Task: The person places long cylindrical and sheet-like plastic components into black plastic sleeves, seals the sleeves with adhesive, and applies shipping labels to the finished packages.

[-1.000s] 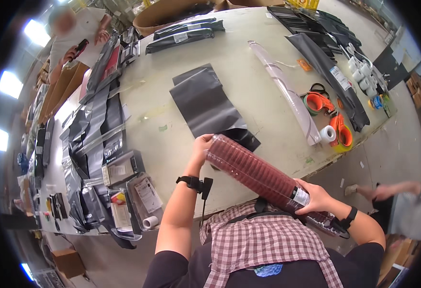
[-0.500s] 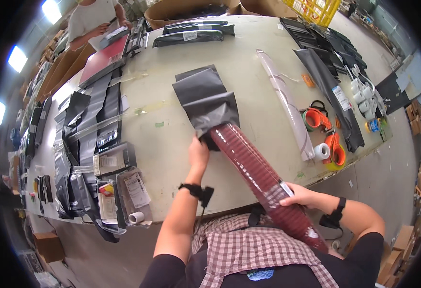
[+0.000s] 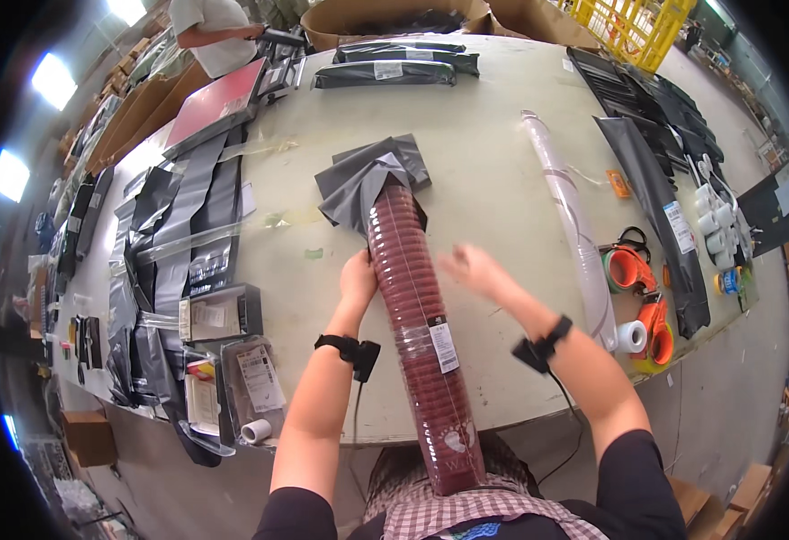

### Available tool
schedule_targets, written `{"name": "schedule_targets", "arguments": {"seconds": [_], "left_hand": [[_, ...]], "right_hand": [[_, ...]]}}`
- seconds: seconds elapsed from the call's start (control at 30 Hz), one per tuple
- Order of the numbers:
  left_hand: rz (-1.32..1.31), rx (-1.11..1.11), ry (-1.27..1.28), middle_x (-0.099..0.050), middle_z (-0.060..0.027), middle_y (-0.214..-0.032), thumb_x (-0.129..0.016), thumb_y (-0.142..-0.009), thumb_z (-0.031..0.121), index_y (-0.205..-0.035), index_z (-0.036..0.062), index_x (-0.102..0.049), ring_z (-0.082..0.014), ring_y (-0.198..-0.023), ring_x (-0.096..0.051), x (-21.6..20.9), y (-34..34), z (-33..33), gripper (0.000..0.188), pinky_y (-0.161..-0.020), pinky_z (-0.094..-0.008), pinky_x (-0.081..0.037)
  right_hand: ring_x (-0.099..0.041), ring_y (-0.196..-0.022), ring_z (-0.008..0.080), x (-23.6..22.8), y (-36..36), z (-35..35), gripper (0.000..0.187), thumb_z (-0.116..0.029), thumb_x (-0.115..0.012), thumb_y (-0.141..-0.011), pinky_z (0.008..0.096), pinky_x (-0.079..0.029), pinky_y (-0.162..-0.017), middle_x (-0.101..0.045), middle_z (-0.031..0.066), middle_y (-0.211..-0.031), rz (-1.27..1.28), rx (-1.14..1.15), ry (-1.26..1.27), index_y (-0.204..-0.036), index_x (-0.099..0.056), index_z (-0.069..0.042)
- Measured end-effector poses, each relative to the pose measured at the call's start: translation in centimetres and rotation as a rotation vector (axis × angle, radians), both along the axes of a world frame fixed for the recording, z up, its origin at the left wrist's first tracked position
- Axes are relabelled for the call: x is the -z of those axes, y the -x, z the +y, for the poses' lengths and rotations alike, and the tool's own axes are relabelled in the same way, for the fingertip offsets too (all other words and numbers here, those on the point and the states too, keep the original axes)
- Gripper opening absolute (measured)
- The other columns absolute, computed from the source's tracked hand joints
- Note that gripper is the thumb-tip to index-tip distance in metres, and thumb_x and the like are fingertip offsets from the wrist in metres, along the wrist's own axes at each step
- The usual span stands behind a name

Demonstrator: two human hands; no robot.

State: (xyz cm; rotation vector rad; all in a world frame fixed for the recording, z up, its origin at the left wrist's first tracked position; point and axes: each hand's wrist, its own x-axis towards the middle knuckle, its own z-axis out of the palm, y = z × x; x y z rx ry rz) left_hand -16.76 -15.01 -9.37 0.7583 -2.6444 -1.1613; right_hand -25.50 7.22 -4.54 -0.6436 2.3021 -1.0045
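A long, dark red ribbed roll (image 3: pixel 408 288) in clear wrap, with a white label, lies lengthwise in front of me. Its near end reaches my checked apron (image 3: pixel 502 513). The far end is inside the mouth of a dark grey plastic bag (image 3: pixel 349 193), which lies crumpled and folded on the table. My left hand (image 3: pixel 358 279) is closed at the bag's edge, against the left side of the roll; some fingertips are hidden there. To the right of the roll, my right hand (image 3: pixel 474 270) is off it, slightly blurred, fingers apart and holding nothing.
A pale wrapped roll (image 3: pixel 570 225), orange tape dispensers (image 3: pixel 654 315) and a dark packed bag (image 3: pixel 660 216) lie on the right. Grey bags (image 3: pixel 174 234) and small boxes (image 3: pixel 219 313) cover the left. Black parcels (image 3: pixel 385 74) lie at the back, with a person (image 3: pixel 215 36) beyond.
My right hand has let go of the red roll and moved forward beside its far part. The roll has swung more upright in view, and its far end sits further into the bag.
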Motion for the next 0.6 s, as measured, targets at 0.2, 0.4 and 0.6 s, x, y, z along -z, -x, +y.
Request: {"name": "schedule_targets", "arguments": {"seconds": [0.2, 0.4, 0.6], "left_hand": [[0.005, 0.048, 0.021, -0.060, -0.0230, -0.078, -0.052, -0.082, 0.021, -0.086, -0.0030, -0.057, -0.0382, -0.074, -0.057, -0.1, 1.4, -0.4, 0.025, -0.064, -0.0405, -0.043], [0.108, 0.047, -0.088, -0.059, -0.0211, -0.074, -0.048, -0.082, 0.013, -0.082, 0.0013, -0.058, -0.0398, -0.073, -0.056, -5.0, -3.9, -0.3, 0.016, -0.063, -0.0466, -0.042], [0.010, 0.272, -0.064, -0.058, -0.0179, -0.069, -0.054, -0.082, 0.017, -0.077, 0.0038, -0.059, -0.0366, -0.067, -0.057, -5.7, -9.6, 3.0, 0.015, -0.058, -0.0439, -0.043]], "right_hand": [[-0.059, -0.084, 0.0359, 1.4, 8.4, -7.1, 0.028, -0.031, -0.053, -0.084, 0.0418, -0.048, -0.071, -0.062, 0.0173, -0.090, 0.417, 0.105, -0.055, -0.095, -0.061, -0.007], [-0.056, -0.063, 0.0313, 0.3, -0.6, -2.9, 0.007, -0.012, -0.056, -0.078, 0.0410, -0.045, -0.053, -0.055, 0.0094, -0.067, 0.846, -0.067, 0.264, -0.073, -0.052, -0.008], [-0.055, -0.060, 0.0310, -1.9, -4.9, 2.4, 0.009, -0.010, -0.058, -0.074, 0.0406, -0.043, -0.051, -0.055, 0.0099, -0.064, 0.692, -0.225, 0.237, -0.069, -0.051, -0.007]]}}
